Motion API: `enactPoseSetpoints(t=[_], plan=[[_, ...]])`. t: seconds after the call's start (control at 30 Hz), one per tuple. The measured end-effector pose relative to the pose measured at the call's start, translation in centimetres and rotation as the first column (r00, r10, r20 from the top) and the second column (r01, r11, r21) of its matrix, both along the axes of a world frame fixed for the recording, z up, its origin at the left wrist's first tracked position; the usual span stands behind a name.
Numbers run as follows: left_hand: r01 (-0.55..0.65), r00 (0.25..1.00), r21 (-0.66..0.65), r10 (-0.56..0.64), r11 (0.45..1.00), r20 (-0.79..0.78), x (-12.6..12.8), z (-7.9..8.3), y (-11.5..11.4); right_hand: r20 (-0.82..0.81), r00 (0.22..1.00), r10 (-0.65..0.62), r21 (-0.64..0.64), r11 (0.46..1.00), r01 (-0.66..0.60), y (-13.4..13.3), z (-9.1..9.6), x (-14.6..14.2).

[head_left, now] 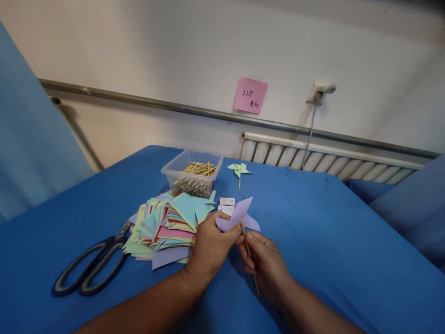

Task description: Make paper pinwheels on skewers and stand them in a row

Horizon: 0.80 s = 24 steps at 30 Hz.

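Observation:
A purple paper pinwheel point(239, 214) is pinched in my left hand point(212, 241), its blades sticking up and out past the fingers. My right hand point(264, 260) is closed on a thin wooden stick point(247, 246), whose upper end meets the middle of the pinwheel while its lower end slants down below the hand. The fingertips hide whatever joins stick and paper. Just left of my left hand lies a heap of cut coloured paper pieces point(167, 227). Two small white boxes point(227, 201) sit right behind the pinwheel.
Behind the paper heap stands a clear plastic box point(167, 171) of wooden sticks point(200, 169). A finished green pinwheel point(239, 169) lies at the back of the blue cloth point(330, 232). Large scissors point(93, 264) rest at the left. A radiator point(327, 155) lines the wall.

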State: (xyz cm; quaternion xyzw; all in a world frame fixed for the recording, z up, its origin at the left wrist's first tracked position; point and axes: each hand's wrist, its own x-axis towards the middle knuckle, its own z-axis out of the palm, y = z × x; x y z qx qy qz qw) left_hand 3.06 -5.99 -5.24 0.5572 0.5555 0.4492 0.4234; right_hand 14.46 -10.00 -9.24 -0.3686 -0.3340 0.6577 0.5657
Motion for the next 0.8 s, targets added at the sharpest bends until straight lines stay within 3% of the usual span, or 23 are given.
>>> enactPoseSetpoints(t=[0.8], plan=[[-0.025,1.0,-0.015,0.025,1.0,-0.005,-0.14,-0.61,0.16,-0.041,0.998,0.042,-0.011,0.999,-0.043,0.2,-0.52,0.25]])
